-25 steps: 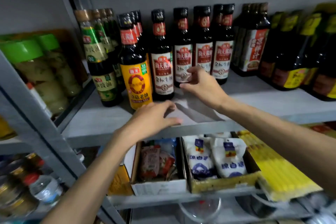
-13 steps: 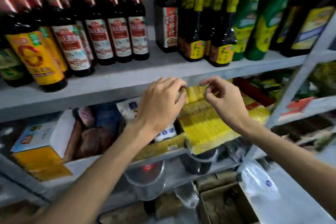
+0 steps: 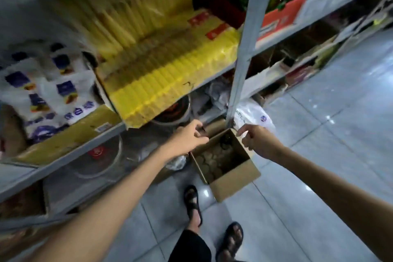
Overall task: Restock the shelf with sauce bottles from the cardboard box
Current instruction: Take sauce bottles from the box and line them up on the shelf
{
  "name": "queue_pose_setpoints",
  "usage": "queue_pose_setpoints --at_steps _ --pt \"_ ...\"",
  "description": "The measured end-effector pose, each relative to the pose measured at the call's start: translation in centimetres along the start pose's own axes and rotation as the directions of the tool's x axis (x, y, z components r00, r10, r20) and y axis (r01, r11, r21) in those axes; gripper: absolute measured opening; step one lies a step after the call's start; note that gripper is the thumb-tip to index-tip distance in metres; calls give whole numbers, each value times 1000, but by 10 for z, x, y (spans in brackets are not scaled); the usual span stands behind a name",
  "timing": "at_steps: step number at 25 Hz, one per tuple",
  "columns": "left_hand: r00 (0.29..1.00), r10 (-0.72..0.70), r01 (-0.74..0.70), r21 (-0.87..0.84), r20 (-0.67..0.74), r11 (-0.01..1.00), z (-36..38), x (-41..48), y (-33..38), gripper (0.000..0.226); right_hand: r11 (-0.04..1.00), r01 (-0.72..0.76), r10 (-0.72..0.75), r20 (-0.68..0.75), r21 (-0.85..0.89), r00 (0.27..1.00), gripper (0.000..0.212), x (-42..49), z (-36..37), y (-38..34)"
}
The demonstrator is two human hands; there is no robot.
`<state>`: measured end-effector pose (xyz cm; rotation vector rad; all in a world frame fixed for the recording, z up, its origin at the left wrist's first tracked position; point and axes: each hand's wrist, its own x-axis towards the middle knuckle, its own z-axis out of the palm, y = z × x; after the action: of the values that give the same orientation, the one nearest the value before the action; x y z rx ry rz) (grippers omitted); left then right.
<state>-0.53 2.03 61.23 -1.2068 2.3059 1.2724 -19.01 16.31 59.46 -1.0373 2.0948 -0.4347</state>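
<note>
Nearest, beneath both hands, the open cardboard box [image 3: 234, 185] stands on the floor [image 3: 323, 155] with the round caps of sauce bottles [image 3: 212, 158] dimly visible inside. I judge the restocking unfinished, with the next bottle not yet picked up. The left hand [image 3: 189, 137] hovers at the box's left rim and the right hand [image 3: 256, 141] at its far right corner, both loosely curled and holding nothing, and beyond them a lower shelf [image 3: 70, 153] carries yellow packs [image 3: 170, 74].

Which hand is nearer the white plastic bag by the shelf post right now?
Right. The right hand is just below the white plastic bag, fingertips close beside it; the left hand is farther left, past the cardboard box opening.
</note>
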Motion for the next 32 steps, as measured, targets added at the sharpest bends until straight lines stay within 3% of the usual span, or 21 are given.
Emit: queue_pose_setpoints --at_steps 3,7,10,12,16,19,22,24,27,30,32 --pt "982 -186 187 -94 16 978 75 98 -61 50 989 -143 146 94 -32 985 18 52 57 84" --pt "907 -417 419 -26 62 908 188 224 -176 59 972 -227 234 198 -60 952 21 155 173 201" --pt "848 -528 529 -86 31 844 259 293 -258 79 935 -347 317 270 68 909 34 242 245 259" --pt "825 -565 557 -149 -11 817 303 339 -308 84 899 -416 380 229 138 896 41 310 287 290" --pt "805 -588 575 -139 -83 806 363 399 -360 84 944 -318 321 22 -88 947 62 421 340 337" --pt "830 -522 509 -117 -196 853 386 410 -379 63 937 -298 295 -41 -183 954 66 470 362 356" --pt "829 -447 479 13 -337 878 392 408 -391 70 918 -277 258 -104 -284 961 60 497 376 367" --pt "859 -407 463 131 -311 877 395 411 -398 81 906 -220 168 -170 -363 971 53 500 381 369" --pt "838 -438 495 115 -327 861 395 416 -397 78 877 -83 13 -148 -473 989 33 479 397 371" --pt "826 -484 523 73 -290 849 395 415 -398 83 918 -59 -27 -209 -392 977 16 439 392 372" --pt "805 -551 566 8 -220 824 391 408 -392 89 947 -90 3 -271 -310 963 18 413 366 362"
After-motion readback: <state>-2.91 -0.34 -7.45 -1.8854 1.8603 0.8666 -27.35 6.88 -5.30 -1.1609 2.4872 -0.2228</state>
